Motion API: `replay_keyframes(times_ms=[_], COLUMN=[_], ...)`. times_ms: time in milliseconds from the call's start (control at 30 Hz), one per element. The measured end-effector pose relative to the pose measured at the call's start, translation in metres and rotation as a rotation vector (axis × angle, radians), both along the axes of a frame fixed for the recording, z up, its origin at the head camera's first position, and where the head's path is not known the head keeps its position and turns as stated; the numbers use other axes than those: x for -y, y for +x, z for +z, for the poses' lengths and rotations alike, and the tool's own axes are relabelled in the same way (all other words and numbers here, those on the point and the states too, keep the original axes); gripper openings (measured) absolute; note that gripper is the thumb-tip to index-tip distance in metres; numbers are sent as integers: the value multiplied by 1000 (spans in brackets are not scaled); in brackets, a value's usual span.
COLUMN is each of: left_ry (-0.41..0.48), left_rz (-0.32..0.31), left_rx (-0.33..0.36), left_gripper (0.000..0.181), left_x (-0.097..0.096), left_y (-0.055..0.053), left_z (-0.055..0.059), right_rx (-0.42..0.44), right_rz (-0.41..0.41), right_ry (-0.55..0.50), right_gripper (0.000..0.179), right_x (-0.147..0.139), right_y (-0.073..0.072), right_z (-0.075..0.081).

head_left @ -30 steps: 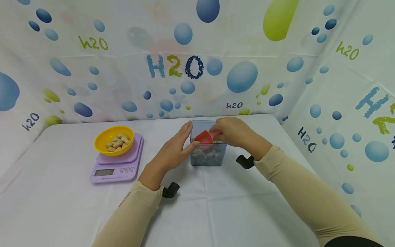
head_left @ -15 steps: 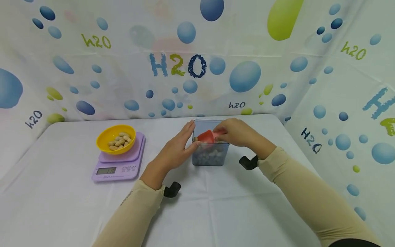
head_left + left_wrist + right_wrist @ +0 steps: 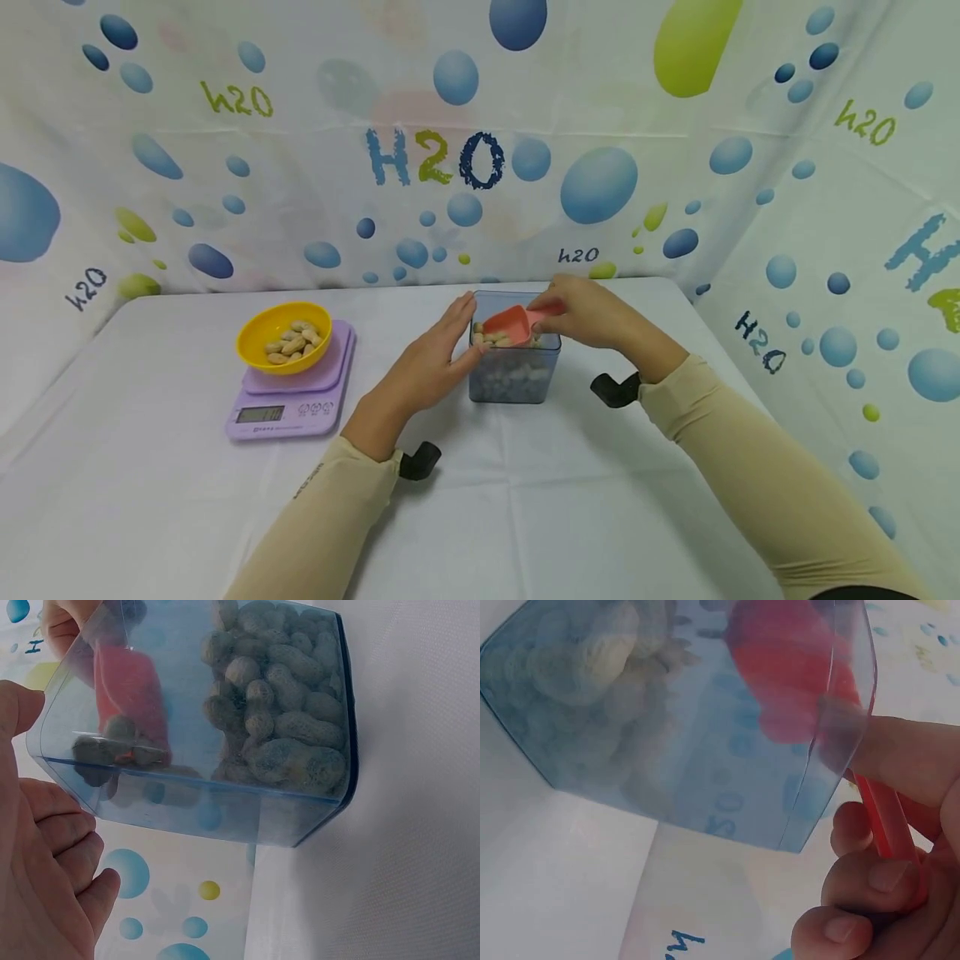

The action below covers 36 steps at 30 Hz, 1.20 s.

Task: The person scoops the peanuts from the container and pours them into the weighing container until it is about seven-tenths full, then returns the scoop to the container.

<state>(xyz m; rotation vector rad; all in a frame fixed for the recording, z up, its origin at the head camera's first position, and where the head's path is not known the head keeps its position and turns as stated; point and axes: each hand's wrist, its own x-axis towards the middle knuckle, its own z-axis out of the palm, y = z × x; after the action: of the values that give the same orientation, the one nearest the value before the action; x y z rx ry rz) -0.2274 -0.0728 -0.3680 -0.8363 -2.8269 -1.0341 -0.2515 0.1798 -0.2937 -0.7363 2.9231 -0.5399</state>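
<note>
In the head view, the clear container is touched at its left side by the left hand, fingers extended, presumably for steadiness. From the left wrist, the red scoop is seen inside, above heaped peanuts. From the right wrist, its handle is seen clamped by the right hand, apparently for control.

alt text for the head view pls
A right hand holds a red scoop at the mouth of a clear bin of peanuts, left hand at its left side. At left, a yellow bowl of peanuts sits on a purple scale.
</note>
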Motion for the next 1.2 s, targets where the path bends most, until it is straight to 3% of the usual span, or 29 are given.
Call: replay_keyframes(times_ms=[433,733,833,1200], left_ry=[-2,-1,2,-15], left_rz=[-6,9,7,5], left_rx=[-8,16,15,11], left_gripper=[73,74,74,74], left_x=[-2,-2,-1,-1], left_y=[0,1,1,2], left_z=[1,1,0,4], right_rx=[82,-67,-71,63], right_rz=[-51,-16,-27,-96], right_ry=[-84,-17,-18,-252], right_gripper=[35,35,34,39], right_x=[-14,11,12,-17], right_y=[-1,4,5,3], right_z=[1,-12,-11,-14])
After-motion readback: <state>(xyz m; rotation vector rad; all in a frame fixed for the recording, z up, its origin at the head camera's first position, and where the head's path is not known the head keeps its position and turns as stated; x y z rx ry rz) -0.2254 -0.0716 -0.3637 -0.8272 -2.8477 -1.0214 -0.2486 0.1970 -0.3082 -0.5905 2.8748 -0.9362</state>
